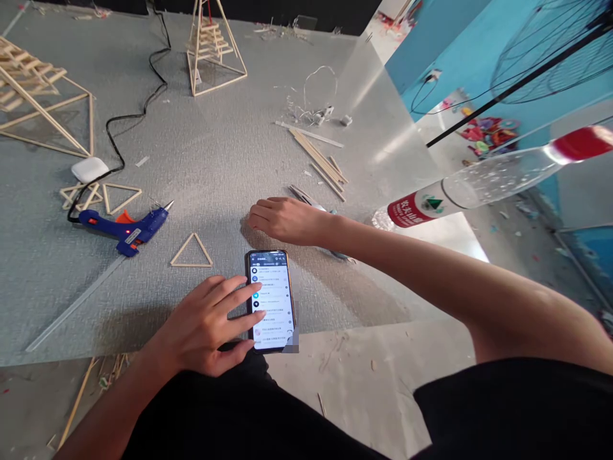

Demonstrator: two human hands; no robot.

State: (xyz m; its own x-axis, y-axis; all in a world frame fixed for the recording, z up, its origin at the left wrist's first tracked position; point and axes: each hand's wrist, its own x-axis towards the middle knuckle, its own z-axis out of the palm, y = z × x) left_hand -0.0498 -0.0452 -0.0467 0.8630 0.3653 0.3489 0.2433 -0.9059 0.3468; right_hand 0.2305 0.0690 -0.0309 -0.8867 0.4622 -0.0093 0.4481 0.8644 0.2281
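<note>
My left hand [211, 322] spreads its fingers over a smartphone [271, 300], with fingertips at the lit screen showing a list. The phone lies at the table's near edge. Just beyond it my right hand [282, 220] rests palm down on the table, fingers curled in and nothing showing in them. Partly under the right forearm are pliers [306, 195]. Left of the phone lies a small triangle of wooden sticks [192, 263]. A blue hot glue gun [127, 233] lies farther left, a clear glue stick [76, 303] extending from its back.
Stick-built pyramid frames [218, 86] [45, 124] stand toward the back and left. Loose sticks [318, 160] lie beyond my right hand. A red-capped water bottle [431, 198] is at right. The gun's black cord [136, 116] crosses the table, passing a white case [90, 169].
</note>
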